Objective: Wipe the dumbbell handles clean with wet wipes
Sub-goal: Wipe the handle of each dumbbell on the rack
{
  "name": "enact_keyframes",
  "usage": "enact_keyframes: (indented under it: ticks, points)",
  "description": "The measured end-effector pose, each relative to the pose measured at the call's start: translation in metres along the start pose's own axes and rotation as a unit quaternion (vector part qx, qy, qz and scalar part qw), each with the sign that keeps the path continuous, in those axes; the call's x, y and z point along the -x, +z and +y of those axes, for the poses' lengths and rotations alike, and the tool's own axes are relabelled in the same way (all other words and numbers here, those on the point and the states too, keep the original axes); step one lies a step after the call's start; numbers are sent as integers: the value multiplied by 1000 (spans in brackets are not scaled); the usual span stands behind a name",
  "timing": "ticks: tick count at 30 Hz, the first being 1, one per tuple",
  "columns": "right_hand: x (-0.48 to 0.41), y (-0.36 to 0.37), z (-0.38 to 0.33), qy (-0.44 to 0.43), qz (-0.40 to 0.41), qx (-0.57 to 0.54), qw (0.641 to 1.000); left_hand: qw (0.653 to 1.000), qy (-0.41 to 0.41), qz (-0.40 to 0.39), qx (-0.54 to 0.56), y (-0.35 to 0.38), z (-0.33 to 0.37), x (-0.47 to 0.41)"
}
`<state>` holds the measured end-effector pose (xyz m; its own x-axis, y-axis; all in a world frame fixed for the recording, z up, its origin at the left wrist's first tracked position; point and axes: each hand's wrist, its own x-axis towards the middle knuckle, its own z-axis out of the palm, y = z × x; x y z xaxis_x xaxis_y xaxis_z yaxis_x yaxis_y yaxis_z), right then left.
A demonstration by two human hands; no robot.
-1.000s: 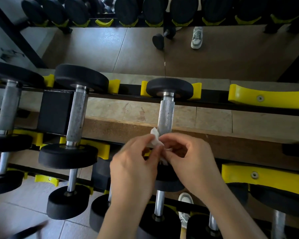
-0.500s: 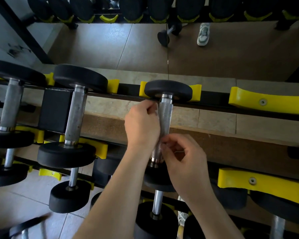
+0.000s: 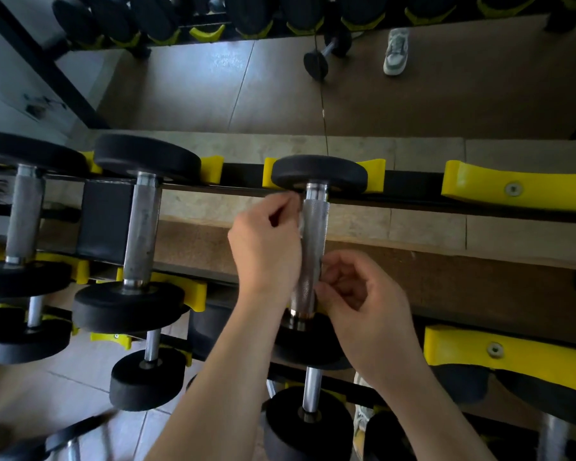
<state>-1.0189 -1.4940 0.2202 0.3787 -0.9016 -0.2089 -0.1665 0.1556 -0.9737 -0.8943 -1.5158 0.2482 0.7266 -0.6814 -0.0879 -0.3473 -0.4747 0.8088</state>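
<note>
Leftmost, on the upper tier of the black rack (image 3: 107, 221), a first dumbbell (image 3: 24, 214) and a second dumbbell (image 3: 143, 227) were seen lying side by side, each with black round heads and a knurled steel bar. A third dumbbell (image 3: 318, 173) was set to their right in yellow saddles, so three were counted on that tier. Its dumbbell handle (image 3: 310, 261) was touched by two hands. One white wet wipe (image 3: 300, 224) was pinched in the curled fingers of the left hand (image 3: 263, 247) and pressed to the handle's left side near the far head. The right hand (image 3: 363, 304) was curled, fingertips against the handle's near part; whether anything was held there could not be told. Two long yellow cradles (image 3: 512, 188) were seen at far right, one per tier.
</note>
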Motion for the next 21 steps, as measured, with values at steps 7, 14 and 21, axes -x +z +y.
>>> enact_keyframes:
  ticks: [7,14,21]
  points:
    - [-9,-9,-4,42,-26,-84,995,948,302,-18,-98,4,-9,9]
    - [10,-20,3,48,8,-53,997,811,500,-86,-290,-19,-1,-15]
    - [16,-24,2,34,9,-39,999,813,379,-294,-331,-37,-8,22]
